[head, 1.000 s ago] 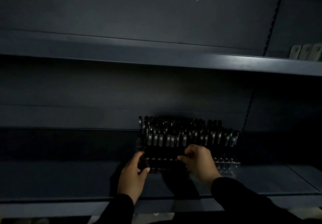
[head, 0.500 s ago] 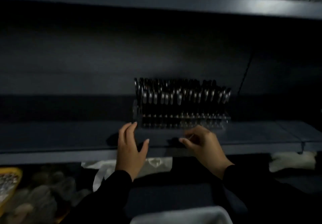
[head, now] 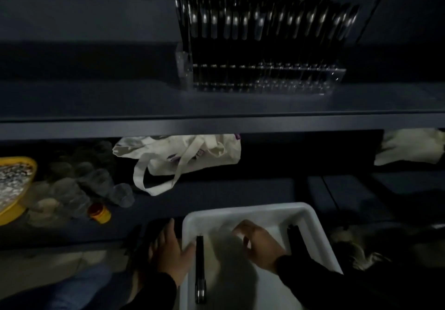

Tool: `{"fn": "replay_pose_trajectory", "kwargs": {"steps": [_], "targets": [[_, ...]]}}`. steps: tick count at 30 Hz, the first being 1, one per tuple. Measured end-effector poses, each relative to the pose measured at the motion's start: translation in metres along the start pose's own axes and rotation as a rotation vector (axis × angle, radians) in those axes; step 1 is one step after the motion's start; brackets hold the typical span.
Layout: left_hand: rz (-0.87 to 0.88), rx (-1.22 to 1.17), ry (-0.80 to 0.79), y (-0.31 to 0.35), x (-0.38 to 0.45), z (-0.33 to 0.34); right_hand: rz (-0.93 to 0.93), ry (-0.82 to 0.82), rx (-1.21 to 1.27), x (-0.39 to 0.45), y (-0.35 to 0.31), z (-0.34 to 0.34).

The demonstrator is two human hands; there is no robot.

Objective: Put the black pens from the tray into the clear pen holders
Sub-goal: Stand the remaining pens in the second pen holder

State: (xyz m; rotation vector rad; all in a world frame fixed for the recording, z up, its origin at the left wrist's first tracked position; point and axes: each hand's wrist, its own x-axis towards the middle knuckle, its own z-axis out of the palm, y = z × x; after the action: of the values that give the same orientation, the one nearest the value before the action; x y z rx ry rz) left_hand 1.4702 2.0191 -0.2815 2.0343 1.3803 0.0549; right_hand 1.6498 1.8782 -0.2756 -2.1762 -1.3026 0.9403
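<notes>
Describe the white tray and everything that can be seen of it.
The white tray is a shallow rectangular bin, plastic by its look, with rounded corners and a raised rim. It sits low in the view, below the shelf, its near end cut off by the frame. A black pen lies lengthwise by its left wall; more dark pens lie at the right. The left hand rests on its left rim; the right hand reaches inside.

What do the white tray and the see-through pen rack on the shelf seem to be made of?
The white tray looks like matte moulded plastic, going by its rounded rim and even colour. The pen rack looks like clear glossy acrylic: the pens show through it and its edges glint. Neither is certain in this dim light.
</notes>
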Motion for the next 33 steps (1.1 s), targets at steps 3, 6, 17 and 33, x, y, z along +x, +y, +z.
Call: {"fn": "replay_pose_trajectory", "kwargs": {"steps": [3, 6, 17, 33], "targets": [[0.047, -0.091, -0.048, -0.008, 0.004, 0.007, 0.138, -0.169, 0.169, 0.004, -0.006, 0.026], [0.122, -0.149, -0.042, -0.009, 0.004, 0.004, 0.201, -0.207, 0.323, 0.010, 0.005, 0.045], [0.108, -0.149, 0.006, -0.015, 0.005, 0.010, 0.436, -0.161, 0.440, 0.013, 0.040, 0.024], [0.150, -0.103, 0.034, -0.015, 0.005, 0.008, 0.241, -0.526, -0.099, 0.038, -0.036, 0.047]]}}
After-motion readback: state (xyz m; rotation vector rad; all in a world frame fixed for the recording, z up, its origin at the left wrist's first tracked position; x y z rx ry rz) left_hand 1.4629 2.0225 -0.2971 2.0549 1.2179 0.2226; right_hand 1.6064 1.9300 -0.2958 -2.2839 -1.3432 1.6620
